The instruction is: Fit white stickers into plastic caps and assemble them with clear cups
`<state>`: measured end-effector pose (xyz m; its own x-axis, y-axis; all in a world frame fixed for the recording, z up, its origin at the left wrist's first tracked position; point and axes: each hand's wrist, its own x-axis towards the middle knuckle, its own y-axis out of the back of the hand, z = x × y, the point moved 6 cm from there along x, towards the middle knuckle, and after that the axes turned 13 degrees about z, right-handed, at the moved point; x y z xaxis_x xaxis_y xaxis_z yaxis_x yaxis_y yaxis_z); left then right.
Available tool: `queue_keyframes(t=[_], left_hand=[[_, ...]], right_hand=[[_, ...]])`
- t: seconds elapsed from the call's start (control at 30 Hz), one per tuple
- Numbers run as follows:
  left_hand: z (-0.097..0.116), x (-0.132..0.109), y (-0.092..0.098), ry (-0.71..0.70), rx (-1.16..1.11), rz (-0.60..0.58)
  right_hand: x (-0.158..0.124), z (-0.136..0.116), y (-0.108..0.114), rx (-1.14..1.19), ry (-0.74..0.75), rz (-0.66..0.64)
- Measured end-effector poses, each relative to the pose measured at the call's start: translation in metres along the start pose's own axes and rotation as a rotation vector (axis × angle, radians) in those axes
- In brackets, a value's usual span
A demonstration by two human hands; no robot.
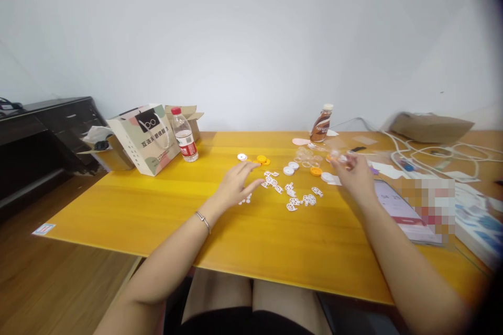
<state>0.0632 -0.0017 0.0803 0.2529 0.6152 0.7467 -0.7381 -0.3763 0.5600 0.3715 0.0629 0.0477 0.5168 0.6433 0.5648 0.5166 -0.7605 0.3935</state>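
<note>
My left hand (238,182) hovers over the table with fingers stretched and thumb apart, holding nothing. Its fingertips are closest to orange plastic discs (262,159) and a white disc (241,157). Small white cut-out plastic pieces (291,189) lie scattered to its right, and a few tiny white bits show below its thumb. My right hand (356,175) has its fingers curled into a pinch at a blurred cluster of clear and orange bits (336,156); what they grip cannot be made out. To its left lie clear rings (308,157), white round discs (290,168) and an orange disc (315,171).
A water bottle (184,136), a paper bag (143,141) and open cardboard boxes (108,154) stand at the left. A brown drink bottle (321,123) is at the back. On the right lie a phone (404,214), white cables (416,147) and a brown package (432,126).
</note>
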Motion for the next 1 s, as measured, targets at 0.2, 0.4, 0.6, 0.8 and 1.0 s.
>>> queue_keyframes(t=[0.2,0.4,0.6,0.8,1.0], left_hand=[[-0.068,0.005,0.019,0.204,0.284,0.116],[-0.114,-0.008,0.009,0.348,0.433,-0.117],[-0.114,-0.012,0.0,0.346,0.413,-0.201],[-0.12,-0.013,-0.002,0.368,0.419,-0.202],[-0.082,-0.005,-0.004,0.284,0.347,-0.158]], right_hand=[[0.018,0.035,0.004,-0.503,0.01,0.022],[0.013,0.036,0.003,-0.598,0.051,0.0],[0.017,0.042,-0.005,-0.589,0.062,-0.021],[0.017,0.044,-0.009,-0.618,0.069,-0.083],[0.016,0.044,-0.01,-0.606,0.039,-0.051]])
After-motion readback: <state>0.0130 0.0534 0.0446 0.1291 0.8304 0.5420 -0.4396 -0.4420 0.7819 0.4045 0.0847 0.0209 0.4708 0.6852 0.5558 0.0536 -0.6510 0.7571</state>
